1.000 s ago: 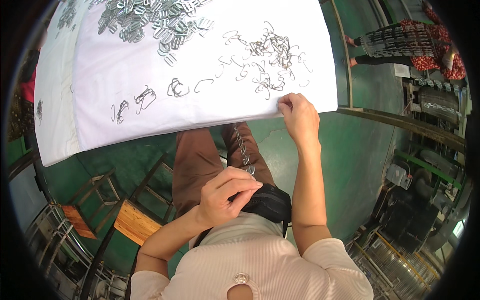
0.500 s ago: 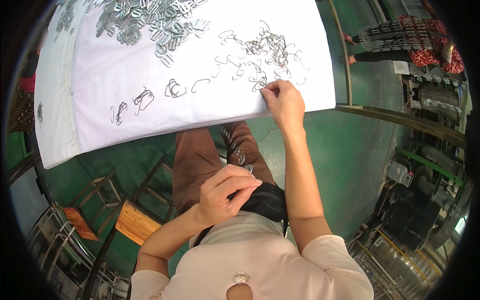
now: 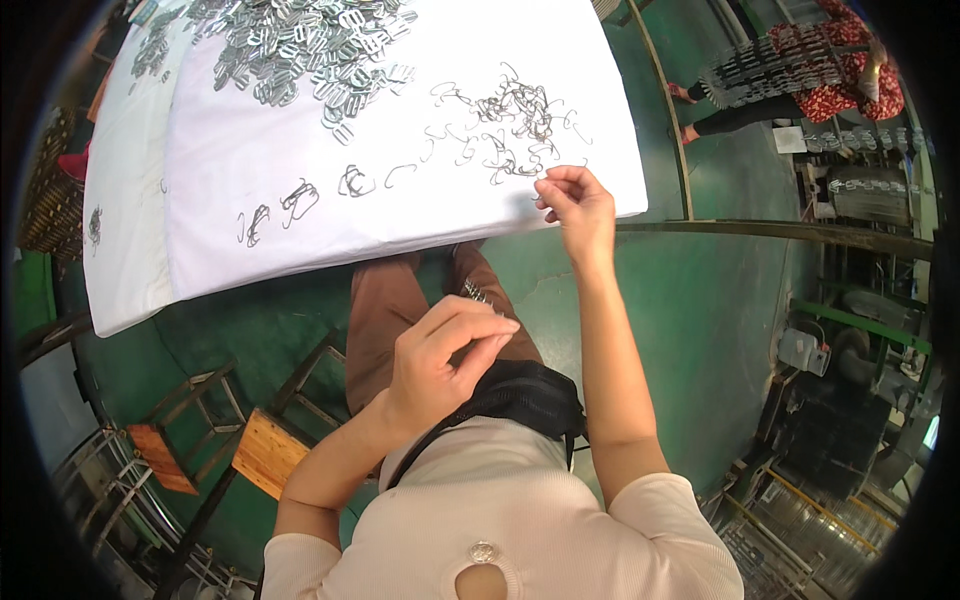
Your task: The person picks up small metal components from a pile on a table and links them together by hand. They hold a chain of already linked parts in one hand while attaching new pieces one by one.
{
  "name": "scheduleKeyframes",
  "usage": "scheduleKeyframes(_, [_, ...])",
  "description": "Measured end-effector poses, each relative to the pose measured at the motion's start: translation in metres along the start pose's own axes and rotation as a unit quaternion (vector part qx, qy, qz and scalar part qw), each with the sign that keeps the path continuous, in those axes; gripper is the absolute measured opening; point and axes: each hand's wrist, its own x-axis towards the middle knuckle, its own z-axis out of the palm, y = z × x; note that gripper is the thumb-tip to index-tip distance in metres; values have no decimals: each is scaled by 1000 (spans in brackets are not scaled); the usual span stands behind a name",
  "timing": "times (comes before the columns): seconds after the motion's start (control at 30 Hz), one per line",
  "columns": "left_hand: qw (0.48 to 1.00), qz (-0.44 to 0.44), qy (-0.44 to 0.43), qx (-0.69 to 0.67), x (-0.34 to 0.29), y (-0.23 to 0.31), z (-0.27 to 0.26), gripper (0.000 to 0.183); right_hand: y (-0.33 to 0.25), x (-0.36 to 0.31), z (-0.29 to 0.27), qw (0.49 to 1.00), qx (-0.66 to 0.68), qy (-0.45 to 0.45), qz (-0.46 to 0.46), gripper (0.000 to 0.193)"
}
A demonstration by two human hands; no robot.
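Note:
My left hand (image 3: 447,355) is held in front of my waist, thumb and forefinger pinched together. A string of small metal links (image 3: 477,292) hangs by it; only a short part shows beyond the fingers. Above the table's near edge, my right hand (image 3: 583,215) pinches what looks like a thin wire hook, mostly hidden by the fingertips. Just beyond it lies a loose heap of dark, S-bent wire hooks (image 3: 520,112). Smaller clusters of hooks (image 3: 299,202) are spread along the near side of the white-covered table (image 3: 330,245).
A big pile of flat silver metal buckles (image 3: 310,50) covers the far left of the table. Wooden stools (image 3: 268,450) stand at lower left. At upper right another person (image 3: 835,70) is beside hanging rows of metal pieces. Machinery (image 3: 835,410) lines the right side.
My right hand has lifted off the hook heap and drawn back slightly toward the table's edge. My left hand has risen a little, and less of the string shows.

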Motion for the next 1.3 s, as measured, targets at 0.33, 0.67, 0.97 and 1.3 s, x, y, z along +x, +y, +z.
scheduleKeyframes(0.33, [998,-1,40,-51,15,22,3,17,-82,-91,-23,982,177,-41,-47,25])
scheduleKeyframes(0.67, [992,11,54,-110,24,36,11,29,-84,-147,-14,966,202,-4,-163,17])
scheduleKeyframes(0.97, [985,133,70,-82,25,50,3,37,-107,-168,-17,933,172,91,-302,18])
scheduleKeyframes(1.3, [972,157,20,173,47,-68,-3,21,-200,-236,-201,821,-15,334,-463,36])
